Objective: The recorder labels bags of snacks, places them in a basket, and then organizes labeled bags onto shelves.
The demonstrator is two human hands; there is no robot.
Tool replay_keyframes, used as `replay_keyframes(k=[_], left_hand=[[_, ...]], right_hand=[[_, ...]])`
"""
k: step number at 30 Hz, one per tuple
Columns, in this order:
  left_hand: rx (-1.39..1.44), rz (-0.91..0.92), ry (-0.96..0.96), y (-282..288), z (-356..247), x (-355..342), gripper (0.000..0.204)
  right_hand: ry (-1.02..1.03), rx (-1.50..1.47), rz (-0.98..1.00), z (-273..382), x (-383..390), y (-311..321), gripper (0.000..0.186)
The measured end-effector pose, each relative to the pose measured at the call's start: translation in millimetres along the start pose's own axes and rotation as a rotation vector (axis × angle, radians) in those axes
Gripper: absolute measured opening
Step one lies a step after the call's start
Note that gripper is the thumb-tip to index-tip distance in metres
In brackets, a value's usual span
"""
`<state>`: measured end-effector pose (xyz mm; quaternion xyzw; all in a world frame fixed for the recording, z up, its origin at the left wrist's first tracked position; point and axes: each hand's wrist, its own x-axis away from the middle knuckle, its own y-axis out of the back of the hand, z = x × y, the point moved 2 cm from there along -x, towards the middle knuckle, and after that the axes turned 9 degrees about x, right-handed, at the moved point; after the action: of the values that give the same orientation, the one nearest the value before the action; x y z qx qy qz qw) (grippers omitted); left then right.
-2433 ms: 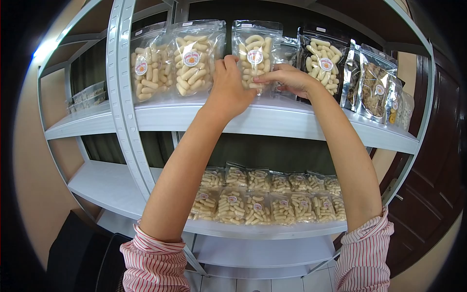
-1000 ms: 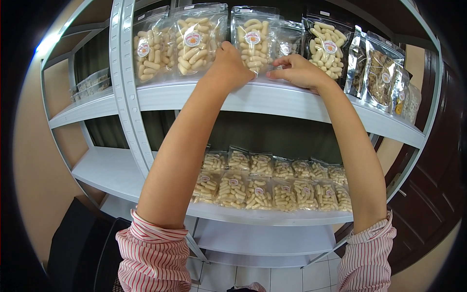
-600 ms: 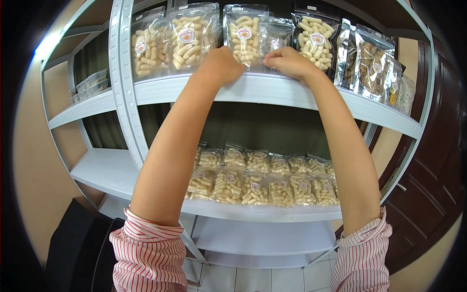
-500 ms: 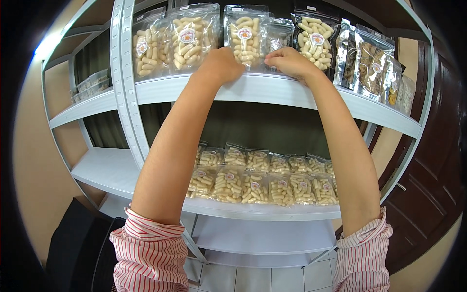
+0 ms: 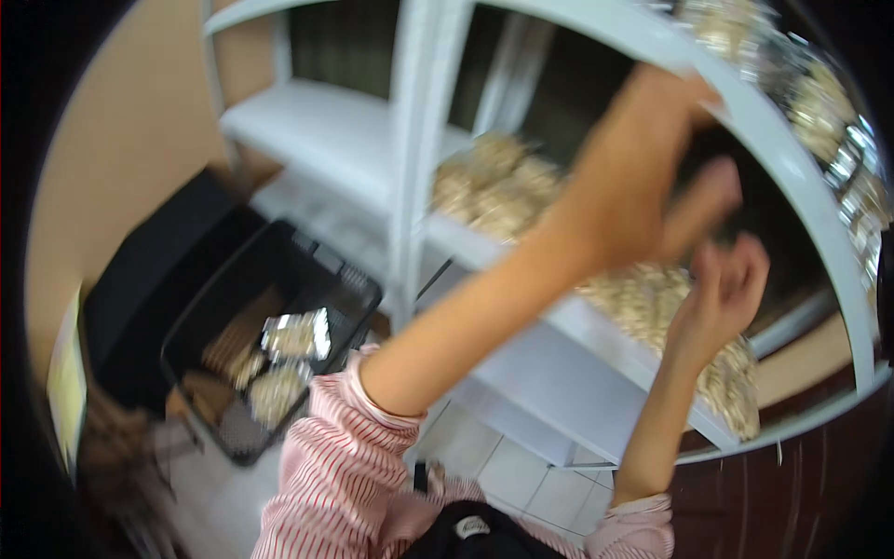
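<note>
My left hand (image 5: 643,172) is raised in front of the shelving, smeared by motion, with its thumb held apart from the fingers and nothing visible in it. Just below and to its right, my right hand (image 5: 715,303) has loosely bent fingers, thumb apart, and seems to hold nothing. Behind my hands, clear pouches of pale stick-shaped snacks (image 5: 503,191) lie in rows on the middle shelf. More filled pouches (image 5: 819,112) stand on the upper shelf (image 5: 773,140) at the far right. Neither hand touches a pouch that I can see.
A black plastic basket (image 5: 340,279) stands on the floor at left, holding a silver-edged pouch (image 5: 298,335) and a clear pouch (image 5: 279,393). Beside it is a black boxy object (image 5: 158,279). A white metal upright (image 5: 424,121) divides the shelving. A dark brown door (image 5: 792,494) is at lower right.
Both hands have come away from the upper-shelf pouches and dropped lower. The view has swung left and down and tilted, bringing the black basket into sight.
</note>
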<state>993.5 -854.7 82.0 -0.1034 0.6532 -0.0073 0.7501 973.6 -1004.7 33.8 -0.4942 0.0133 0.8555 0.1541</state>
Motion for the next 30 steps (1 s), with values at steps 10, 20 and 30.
replay_keyframes(k=[10,20,30], left_hand=[[0.289,-0.206,1.785,91,-129,286,0.093],[0.773,-0.591,1.422,246,-148,188,0.078],[-1.469,-0.515,1.831,602,-246,332,0.062]], right_hand=[[-1.3,-0.764,0.463,-17,222,-31,0.061],[-0.149,0.637,1.326,-95,339,-72,0.037],[-0.72,0.367,0.963,-79,360,-189,0.013]])
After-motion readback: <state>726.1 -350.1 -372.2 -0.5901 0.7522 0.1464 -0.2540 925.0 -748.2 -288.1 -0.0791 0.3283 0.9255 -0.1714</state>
